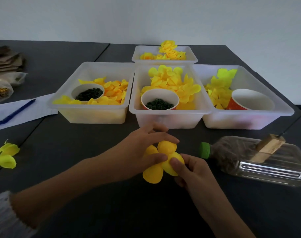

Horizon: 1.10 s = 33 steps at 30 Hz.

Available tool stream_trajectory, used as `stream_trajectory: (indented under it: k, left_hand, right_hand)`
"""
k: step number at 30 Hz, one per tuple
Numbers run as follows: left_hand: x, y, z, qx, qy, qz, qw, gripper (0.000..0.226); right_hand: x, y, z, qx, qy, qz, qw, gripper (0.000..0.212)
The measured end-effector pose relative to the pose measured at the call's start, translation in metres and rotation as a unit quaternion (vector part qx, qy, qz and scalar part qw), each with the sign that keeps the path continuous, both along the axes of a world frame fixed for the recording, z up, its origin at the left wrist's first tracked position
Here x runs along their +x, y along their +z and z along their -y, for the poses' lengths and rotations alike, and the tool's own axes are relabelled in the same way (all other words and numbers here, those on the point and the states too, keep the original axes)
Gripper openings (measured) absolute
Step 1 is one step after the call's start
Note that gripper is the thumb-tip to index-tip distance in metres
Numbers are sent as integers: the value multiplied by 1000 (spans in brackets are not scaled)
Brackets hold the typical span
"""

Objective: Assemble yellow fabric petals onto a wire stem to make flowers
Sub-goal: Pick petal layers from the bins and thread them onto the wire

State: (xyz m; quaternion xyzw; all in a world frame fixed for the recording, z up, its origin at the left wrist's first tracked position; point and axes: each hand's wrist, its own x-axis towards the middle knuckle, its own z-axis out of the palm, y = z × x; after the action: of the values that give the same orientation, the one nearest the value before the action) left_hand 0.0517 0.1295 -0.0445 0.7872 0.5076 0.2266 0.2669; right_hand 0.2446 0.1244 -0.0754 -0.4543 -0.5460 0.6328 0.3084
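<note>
Looks like a plain craft workroom or small assembly station, not a home. Beyond the fingers, translucent plastic bins of sorted yellow petals and paper cups of dark green parts on dark grey tables. Left of the fingers, pen on lined paper. Bare pale wall behind.

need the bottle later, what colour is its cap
Green cap, on the bottle; head view.
</note>
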Motion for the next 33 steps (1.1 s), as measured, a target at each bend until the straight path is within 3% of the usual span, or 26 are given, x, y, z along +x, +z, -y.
stream_trajectory:
  k: [4, 7, 10, 13, 15, 17, 22, 25, 29, 33]
  left_hand:
    - [3, 1, 7, 15, -21, 2, 1000, 41]
    - [9, 2, 11, 35, 9, 15, 999, 39]
    - [18, 1, 13, 56, 54, 37, 996, 29]
    - [28, -1, 11, 26, 111, 90, 989, 12]
    - [33, 3, 5, -9, 131, 133, 982, 2]
    - [34, 11, -4, -21, 143, 158, 977, 7]
    - [27, 46, -41, 56, 198, 253, 945, 7]
    - [8, 70, -74, 131, 223, 324, 910, 11]
    - [-9, 78, -139, 239, 251, 192, 918, 13]
    - [-23, 55, -209, 269, 245, 22, 931, 13]
  right_hand:
    - [-1, 2, 0, -20, -27, -69, 997, 40]
    - [-5, 1, 0, -21, -39, -98, 994, 35]
    - [-8, -2, -3, -28, -63, -107, 992, 43]
    - [-8, -7, -4, -29, -84, -120, 989, 54]
    - [-8, -9, -4, -22, -89, -142, 986, 50]
    - [-7, -10, -4, -18, -84, -166, 982, 42]
    - [4, -16, -8, -25, -82, -156, 984, 33]
    - [10, -24, -9, -51, -62, -108, 991, 43]
    - [5, -27, -16, -79, 15, -81, 993, 52]
    - [-1, -19, -26, -97, 79, -104, 987, 36]
